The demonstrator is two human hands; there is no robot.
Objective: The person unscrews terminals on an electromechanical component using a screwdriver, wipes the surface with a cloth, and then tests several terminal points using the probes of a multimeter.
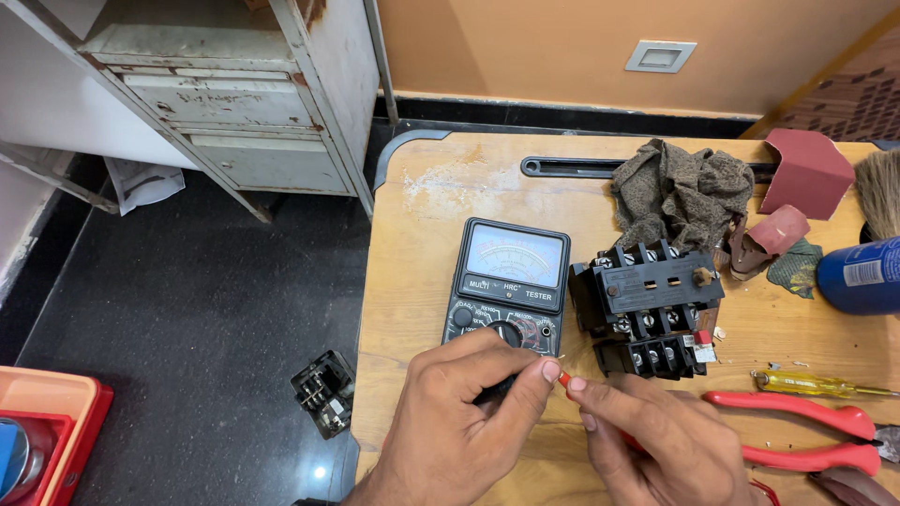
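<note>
Both hands meet just below the black analog multimeter with its pale needle dial [511, 286], the landmark on this wooden tabletop [422, 281]. The left hand [459, 422] is closed around a dark probe handle, thumb and forefinger pinched at its tip. The right hand [656, 436] pinches narrow on the small red probe tip [564, 378], the two tips almost touching just under the meter's selector knob. My read: the leads are being brought together, tip to tip, and the next move calls for steady contact and an eye on the needle. Right of the meter sits a black block-shaped electrical contactor with screw terminals [647, 309]; further right and lower lie red-handled pliers [806, 436] and a yellow-handled screwdriver [806, 382]. Behind the contactor, a crumpled brown rag [680, 192].
</note>
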